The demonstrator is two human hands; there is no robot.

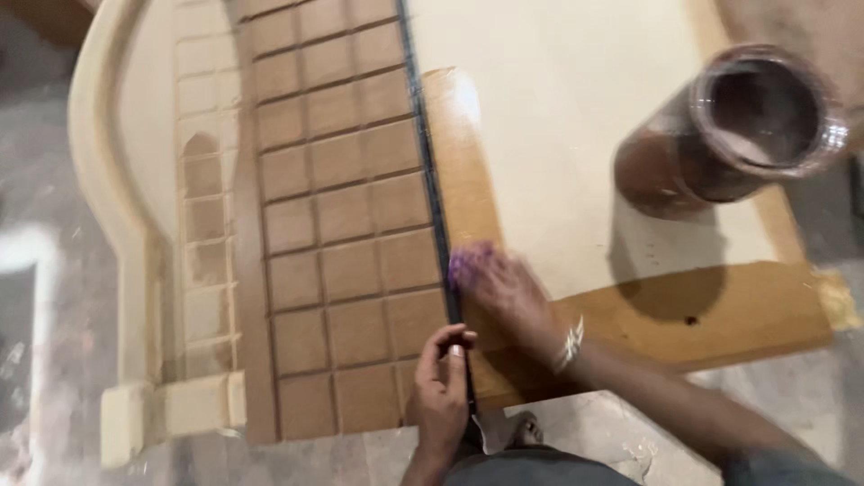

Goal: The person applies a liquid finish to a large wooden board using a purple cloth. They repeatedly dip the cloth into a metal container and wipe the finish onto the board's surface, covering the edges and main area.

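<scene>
Pinching the near end of the dark strip (432, 180) with my left hand (441, 396), I rub a purple cloth (468, 263), clenched in my right hand (508, 292), along the wooden panel (558, 135) left of the brown jar (729, 126).

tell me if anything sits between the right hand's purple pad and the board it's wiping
Nothing visible does. The right hand presses the purple pad straight onto the board beside the dark strip; the brown jar stands apart, further up.

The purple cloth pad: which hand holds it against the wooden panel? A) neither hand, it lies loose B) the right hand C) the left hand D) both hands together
B: the right hand presses the purple cloth pad on the panel, while the left hand pinches the dark strip.
</scene>
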